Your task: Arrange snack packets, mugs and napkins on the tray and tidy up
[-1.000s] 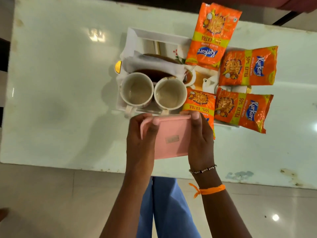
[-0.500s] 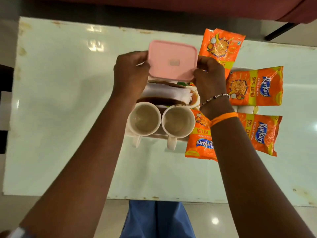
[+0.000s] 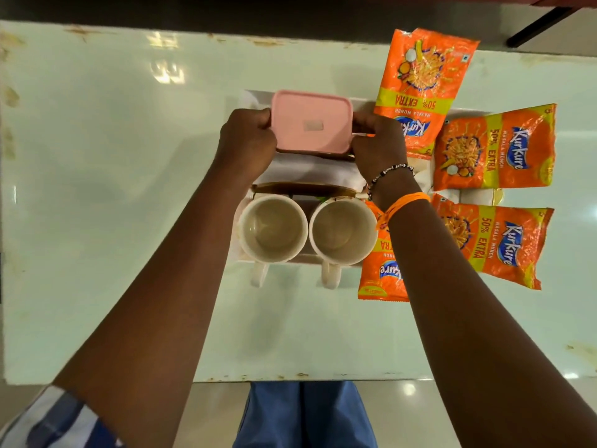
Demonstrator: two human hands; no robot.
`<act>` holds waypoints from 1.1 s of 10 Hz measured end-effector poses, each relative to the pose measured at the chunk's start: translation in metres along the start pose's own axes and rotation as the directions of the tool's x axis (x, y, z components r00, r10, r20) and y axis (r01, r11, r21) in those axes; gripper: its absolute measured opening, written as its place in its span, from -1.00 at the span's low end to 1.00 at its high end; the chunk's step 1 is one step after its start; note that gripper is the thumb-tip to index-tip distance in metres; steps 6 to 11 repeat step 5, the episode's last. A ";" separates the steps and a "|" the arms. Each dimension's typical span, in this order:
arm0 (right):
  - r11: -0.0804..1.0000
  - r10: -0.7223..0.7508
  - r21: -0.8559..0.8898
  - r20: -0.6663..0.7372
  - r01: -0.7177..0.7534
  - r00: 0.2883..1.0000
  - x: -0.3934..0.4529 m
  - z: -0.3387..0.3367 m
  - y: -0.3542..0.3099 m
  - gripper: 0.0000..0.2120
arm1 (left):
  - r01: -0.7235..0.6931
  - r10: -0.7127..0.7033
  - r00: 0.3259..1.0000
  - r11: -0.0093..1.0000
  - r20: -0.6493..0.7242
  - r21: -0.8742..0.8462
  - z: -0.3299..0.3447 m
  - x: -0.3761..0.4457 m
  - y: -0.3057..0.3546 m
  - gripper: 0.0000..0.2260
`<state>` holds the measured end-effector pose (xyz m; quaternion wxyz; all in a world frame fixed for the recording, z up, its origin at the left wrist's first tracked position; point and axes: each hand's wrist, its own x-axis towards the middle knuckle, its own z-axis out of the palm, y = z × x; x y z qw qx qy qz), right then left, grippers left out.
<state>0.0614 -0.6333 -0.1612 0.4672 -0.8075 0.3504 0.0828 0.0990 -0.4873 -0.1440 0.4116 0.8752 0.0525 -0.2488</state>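
I hold a pink lidded box [image 3: 310,122] over the far left part of the white tray [image 3: 361,101]. My left hand [image 3: 247,142] grips its left end and my right hand [image 3: 378,140] its right end. Two cream mugs [image 3: 273,228] [image 3: 343,231] stand side by side at the tray's near edge, handles toward me. A white napkin [image 3: 319,171] lies folded between the box and the mugs. Several orange snack packets lie on the tray's right side: one at the back [image 3: 423,82], two at the right [image 3: 494,147] [image 3: 497,244], one partly under my right forearm [image 3: 382,273].
The tray rests on a pale glossy table [image 3: 113,189] whose near edge [image 3: 290,378] is just before my blue trousers [image 3: 303,415]. A dark gap runs behind the table's far edge. A small gold item [image 3: 497,195] peeks out between the right-hand packets.
Both hands have carried the pink box from the near side of the tray, over the mugs, to the tray's far left part, and lowered it there.
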 end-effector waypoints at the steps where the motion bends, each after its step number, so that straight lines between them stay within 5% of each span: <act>1: 1.000 -0.014 -0.002 0.013 0.014 1.000 0.000 0.000 0.001 -0.57 | 0.019 -0.019 1.000 1.000 0.009 0.012 0.002 0.002 -0.004 -0.68; 3: 0.998 -0.061 -0.022 0.013 0.061 0.998 -0.010 -0.009 0.006 -0.62 | 0.003 0.002 1.000 0.988 -0.031 0.154 0.010 -0.010 -0.005 -0.60; 5: 0.945 -0.312 -0.145 -0.120 0.294 0.943 -0.063 -0.032 0.018 -0.63 | -0.300 0.358 0.922 0.901 -0.149 0.313 0.026 -0.066 0.005 -0.54; 11: 0.945 -0.312 -0.145 -0.120 0.294 0.943 -0.063 -0.032 0.018 -0.63 | -0.300 0.358 0.922 0.901 -0.149 0.313 0.026 -0.066 0.005 -0.54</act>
